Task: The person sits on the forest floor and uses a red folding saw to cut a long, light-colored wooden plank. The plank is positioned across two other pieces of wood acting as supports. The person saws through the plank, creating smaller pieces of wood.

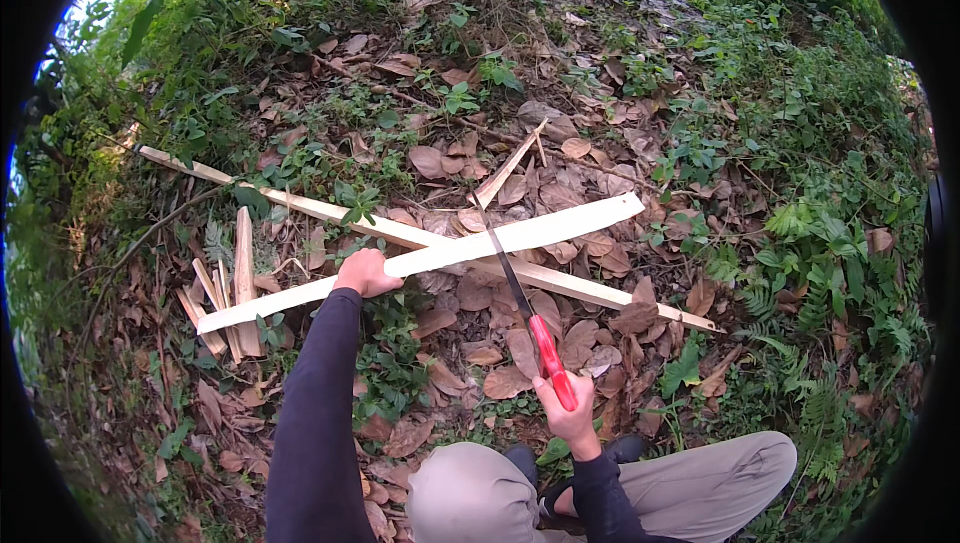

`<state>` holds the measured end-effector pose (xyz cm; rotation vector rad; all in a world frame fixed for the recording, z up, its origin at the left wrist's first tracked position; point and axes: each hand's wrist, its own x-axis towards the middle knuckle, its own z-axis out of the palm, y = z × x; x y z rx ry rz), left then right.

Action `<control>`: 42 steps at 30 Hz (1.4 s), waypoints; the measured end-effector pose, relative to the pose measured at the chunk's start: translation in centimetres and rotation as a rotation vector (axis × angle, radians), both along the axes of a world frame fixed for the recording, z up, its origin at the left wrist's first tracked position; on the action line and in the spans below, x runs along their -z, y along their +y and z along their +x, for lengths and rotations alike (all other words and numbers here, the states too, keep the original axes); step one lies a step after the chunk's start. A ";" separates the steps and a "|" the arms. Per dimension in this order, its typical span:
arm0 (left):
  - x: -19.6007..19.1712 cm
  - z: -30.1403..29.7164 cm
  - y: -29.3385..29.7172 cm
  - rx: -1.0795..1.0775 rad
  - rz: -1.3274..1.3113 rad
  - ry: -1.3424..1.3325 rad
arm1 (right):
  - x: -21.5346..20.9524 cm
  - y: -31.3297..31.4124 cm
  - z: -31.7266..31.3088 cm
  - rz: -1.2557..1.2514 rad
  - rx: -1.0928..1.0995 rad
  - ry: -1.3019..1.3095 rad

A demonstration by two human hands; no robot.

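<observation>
A pale wooden plank [560, 227] lies slantwise in front of me, rising toward the right. It rests across a longer, thinner wooden strip [590, 290], and the two form a flat X. My left hand [368, 274] is closed around the plank left of the crossing. In my right hand [570, 411] is a handsaw [548, 353], gripped by its red handle. Its dark, narrow blade points away from me and lies across the plank, right of my left hand. Whether the teeth have cut into the wood, I cannot tell.
Several short wood pieces [245, 283] lie under and beside the plank's left end. A pointed offcut [510, 168] sits beyond the blade tip. Brown fallen leaves [507, 381] cover the ground, with green plants [810, 233] around. My bent knees [475, 493] are close below the saw.
</observation>
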<state>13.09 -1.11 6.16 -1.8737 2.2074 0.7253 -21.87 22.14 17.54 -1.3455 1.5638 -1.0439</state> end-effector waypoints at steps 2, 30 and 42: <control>0.1 0.4 0.0 0.002 -0.014 0.002 | -1.0 2.8 -0.8 0.037 0.010 -0.053; -0.1 0.6 0.2 -0.010 0.014 -0.026 | 6.6 -6.3 3.2 -0.076 0.070 -0.096; 2.7 1.5 0.2 0.057 -0.034 0.012 | 4.0 -5.7 4.3 -0.063 0.189 -0.140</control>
